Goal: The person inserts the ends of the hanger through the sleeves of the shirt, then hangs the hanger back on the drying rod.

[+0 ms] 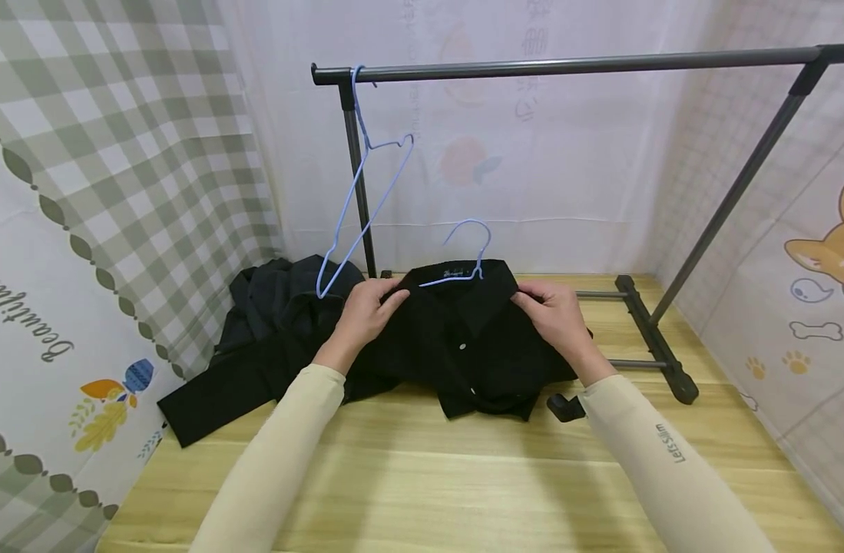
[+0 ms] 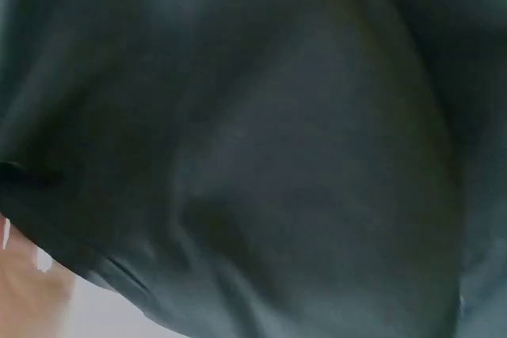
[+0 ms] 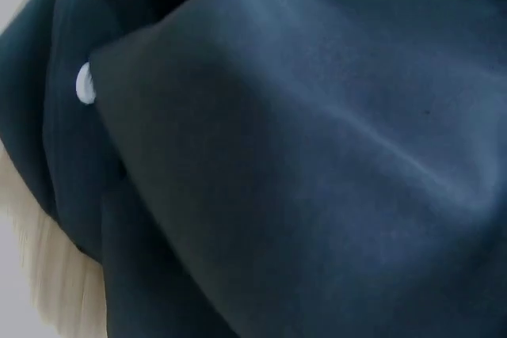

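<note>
A black shirt [image 1: 422, 338] with a collar and pale buttons is held up in front of the rack. My left hand [image 1: 368, 313] pinches it at the left shoulder by the collar, and my right hand [image 1: 554, 313] pinches the opposite shoulder. Inside the neck sits a blue wire hanger [image 1: 489, 238], its hook rising above the collar; most of its body is hidden by cloth. Dark cloth [image 2: 277, 156] fills the left wrist view. In the right wrist view, a white button [image 3: 85, 83] shows beside the collar flap [image 3: 198, 132].
A dark metal rack [image 1: 567, 67] spans the back, with another blue hanger [image 1: 342, 223] hooked on its left end. Dark clothes [image 1: 276, 299] are heaped at the left on the wooden table [image 1: 422, 476]. The rack's foot [image 1: 656, 338] stands right of my right hand.
</note>
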{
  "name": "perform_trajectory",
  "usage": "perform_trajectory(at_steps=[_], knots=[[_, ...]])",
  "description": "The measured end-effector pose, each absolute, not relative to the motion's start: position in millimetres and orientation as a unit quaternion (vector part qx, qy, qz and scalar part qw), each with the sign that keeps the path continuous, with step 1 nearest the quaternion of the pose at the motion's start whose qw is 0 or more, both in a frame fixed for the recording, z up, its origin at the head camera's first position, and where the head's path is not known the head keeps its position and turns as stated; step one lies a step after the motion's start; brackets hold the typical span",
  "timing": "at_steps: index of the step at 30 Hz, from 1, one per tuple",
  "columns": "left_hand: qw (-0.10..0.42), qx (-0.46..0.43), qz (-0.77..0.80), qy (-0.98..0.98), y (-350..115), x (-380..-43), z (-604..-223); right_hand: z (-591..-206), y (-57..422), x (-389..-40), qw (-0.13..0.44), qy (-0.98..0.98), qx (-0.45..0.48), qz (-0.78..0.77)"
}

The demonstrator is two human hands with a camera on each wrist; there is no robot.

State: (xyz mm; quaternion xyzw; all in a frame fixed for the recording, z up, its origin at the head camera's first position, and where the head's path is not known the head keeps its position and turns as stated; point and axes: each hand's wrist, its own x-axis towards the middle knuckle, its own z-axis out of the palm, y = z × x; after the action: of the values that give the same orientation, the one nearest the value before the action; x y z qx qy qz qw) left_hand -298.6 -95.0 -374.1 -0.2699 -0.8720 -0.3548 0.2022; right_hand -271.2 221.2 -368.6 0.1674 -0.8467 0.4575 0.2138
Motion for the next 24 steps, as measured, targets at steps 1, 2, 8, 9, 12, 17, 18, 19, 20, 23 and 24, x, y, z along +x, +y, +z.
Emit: perform_trajectory(at_steps=[1,2,8,9,12,17,18,19,20,23,24], knots=[[0.188,-0.274,-0.361,-0.871,-91,-298,-374,-368,220,-270,0.216,-0.849,0.171,0.451],[0.173,-0.274,-0.370,-0.871,-88,-297,-374,-368,219,-270,0.217,-0.852,0.172,0.443],[0.205,-0.227,-0.390,-0.869,-84,-296,-374,-367,228,-269,0.179,-0.896,0.145,0.380],[0.222,-0.214,-0.391,-0.867,-86,-296,-374,-366,233,-269,0.167,-0.903,0.135,0.372],[0.266,-0.179,-0.392,-0.862,-92,-298,-374,-368,248,-270,0.138,-0.917,0.100,0.361],[0.296,-0.152,-0.406,-0.851,-99,-301,-374,-376,270,-269,0.123,-0.899,0.061,0.416],[0.299,-0.151,-0.410,-0.848,-100,-301,-375,-377,273,-269,0.121,-0.894,0.057,0.427],[0.302,-0.150,-0.413,-0.846,-101,-301,-375,-378,276,-268,0.116,-0.890,0.053,0.438],[0.304,-0.146,-0.415,-0.845,-101,-301,-375,-380,278,-268,0.112,-0.888,0.046,0.444],[0.308,-0.128,-0.427,-0.840,-103,-301,-374,-383,283,-267,0.095,-0.886,0.027,0.453],[0.308,-0.118,-0.434,-0.838,-104,-302,-374,-384,284,-266,0.092,-0.886,0.024,0.453]])
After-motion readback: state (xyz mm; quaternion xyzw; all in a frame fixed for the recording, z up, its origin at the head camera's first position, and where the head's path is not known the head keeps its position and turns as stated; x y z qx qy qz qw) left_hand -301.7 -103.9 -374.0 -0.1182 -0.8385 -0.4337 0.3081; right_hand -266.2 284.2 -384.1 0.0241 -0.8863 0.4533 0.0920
